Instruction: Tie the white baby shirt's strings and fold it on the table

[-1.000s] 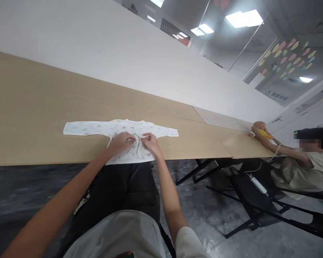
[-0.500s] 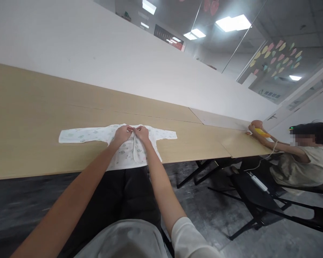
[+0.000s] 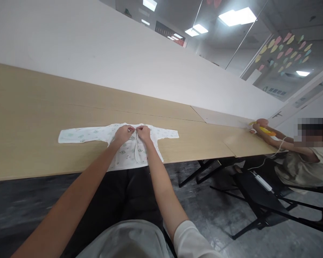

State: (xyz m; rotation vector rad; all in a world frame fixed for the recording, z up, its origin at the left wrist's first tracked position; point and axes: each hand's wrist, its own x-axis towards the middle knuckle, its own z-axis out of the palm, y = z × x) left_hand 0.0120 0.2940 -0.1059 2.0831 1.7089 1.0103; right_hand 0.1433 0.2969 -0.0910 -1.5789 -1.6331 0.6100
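A small white printed baby shirt (image 3: 126,154) lies spread on the wooden table (image 3: 37,107), its two sleeves stretched out sideways and its hem at the table's front edge. My left hand (image 3: 123,134) pinches the fabric near the neckline, left of the front opening. Close beside it, my right hand (image 3: 143,134) pinches the other side of that opening at the same height. The fingertips of both hands nearly meet. Whatever small fastening may lie between them is too small to make out. Below the hands, a loose front edge runs down the shirt.
At the right a co-worker (image 3: 309,157) sits with both hands on a doll (image 3: 262,123) in yellow clothing. A white power strip (image 3: 262,182) with a cable lies on a black folding chair (image 3: 258,193). A white wall (image 3: 140,68) borders the table's back.
Both hands stay at the neckline, with only slight finger movement; the fingertips now sit a little further apart. The view has shifted slightly.
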